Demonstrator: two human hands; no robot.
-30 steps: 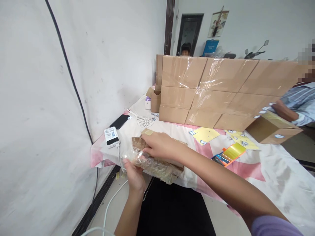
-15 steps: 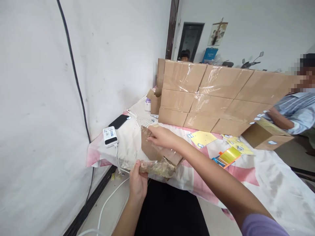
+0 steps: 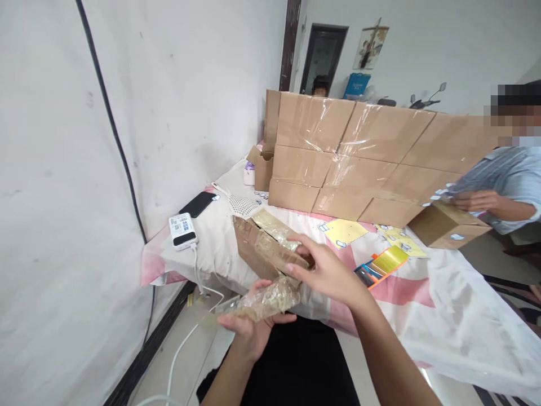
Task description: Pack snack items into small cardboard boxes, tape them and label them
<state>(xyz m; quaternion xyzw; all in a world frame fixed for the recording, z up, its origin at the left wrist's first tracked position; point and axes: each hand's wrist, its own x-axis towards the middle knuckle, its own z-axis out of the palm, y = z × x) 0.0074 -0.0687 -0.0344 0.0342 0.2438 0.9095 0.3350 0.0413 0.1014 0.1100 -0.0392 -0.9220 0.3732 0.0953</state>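
A worn cardboard box (image 3: 257, 248) sits tilted at the near edge of the cloth-covered table, its upper side parted along a gap. Crumpled clear packing tape (image 3: 270, 299) covers the flap on its near side. Under that flap my left hand (image 3: 256, 330) cups it, thumb on the left and fingers round it. My right hand (image 3: 327, 270) grips the box's right end, thumb on the near panel and fingertips by the gap. What lies inside the box is hidden.
A wall of taped cartons (image 3: 338, 158) stands behind. On the cloth lie a phone (image 3: 198, 204), a white cabled device (image 3: 183, 231), a white fly swatter (image 3: 243, 204), yellow sticker sheets (image 3: 344, 232) and an orange-edged packet (image 3: 382, 265). At right, another person's hand (image 3: 475, 201) touches a carton (image 3: 450, 225).
My right hand has moved from the box's far left corner to its right end. The box has turned, showing its taped gap. My left hand has shifted from pinching the tape's end to cupping the flap.
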